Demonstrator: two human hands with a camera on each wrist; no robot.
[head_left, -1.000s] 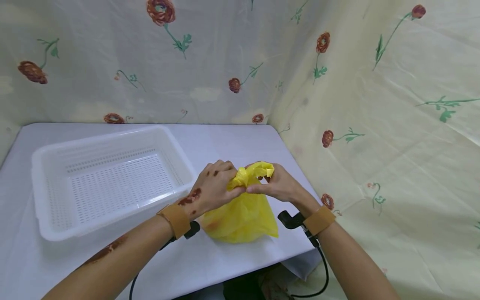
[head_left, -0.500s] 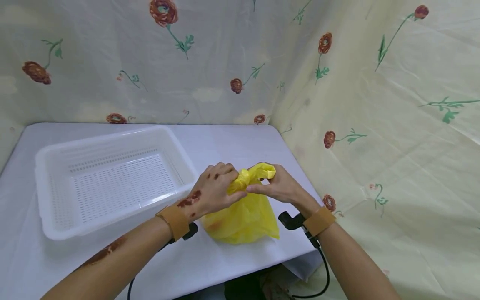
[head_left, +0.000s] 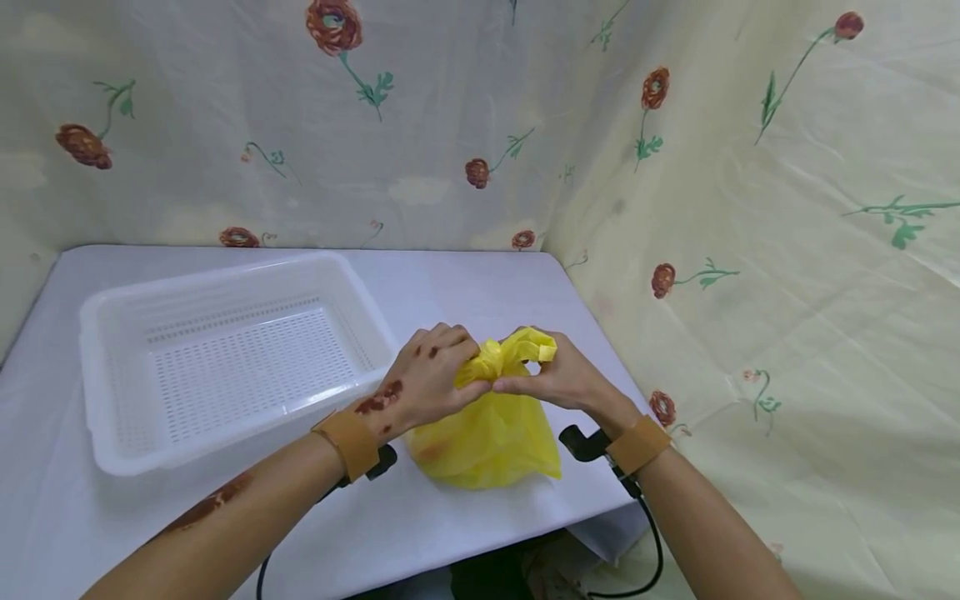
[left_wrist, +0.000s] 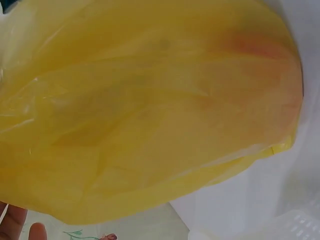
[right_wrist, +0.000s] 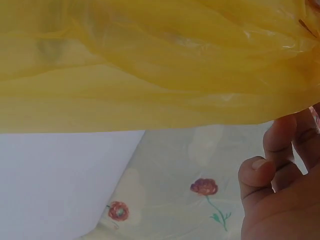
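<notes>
A thin yellow plastic bag (head_left: 487, 450) sits on the white table, its top gathered into a bunched twist. My left hand (head_left: 429, 375) grips the gathered neck from the left side. On the other side, my right hand (head_left: 570, 373) pinches a curved loop of the bag's top. The two thumbs meet in front of the neck. In the left wrist view the bag (left_wrist: 150, 105) fills most of the picture, and a reddish patch shows through the film; what lies inside is unclear. Fingers (right_wrist: 280, 145) of the right hand are beside the bag in the right wrist view.
A white perforated plastic basket (head_left: 255, 367) stands on the left of the table (head_left: 450, 283). Flower-printed curtains (head_left: 420, 108) hang behind and to the right. The table's front edge runs just below the bag. A black cable (head_left: 656, 542) trails from the right wrist camera.
Both hands keep hold of the bag's neck and loop with hardly any movement. The head view has turned slightly, so the basket and curtains appear a little farther right.
</notes>
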